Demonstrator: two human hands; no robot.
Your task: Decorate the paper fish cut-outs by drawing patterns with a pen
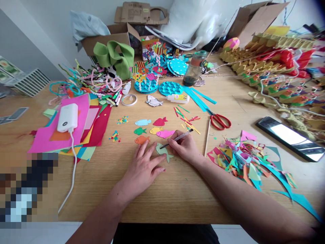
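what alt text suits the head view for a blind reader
The right hand holds a pen to a pale green paper fish on a wooden table, the left hand at its edge. Six other paper fish lie nearby, with red scissors and paper scraps to the right.

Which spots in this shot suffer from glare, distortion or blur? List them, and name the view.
Head view: bright glare across the phone; head view: wide-angle stretching toward the edges, plain in the right forearm; head view: upper-right corner darkened, lower-left patch pixelated, hiding what lies there; head view: left hand and right hand fairly sharp.
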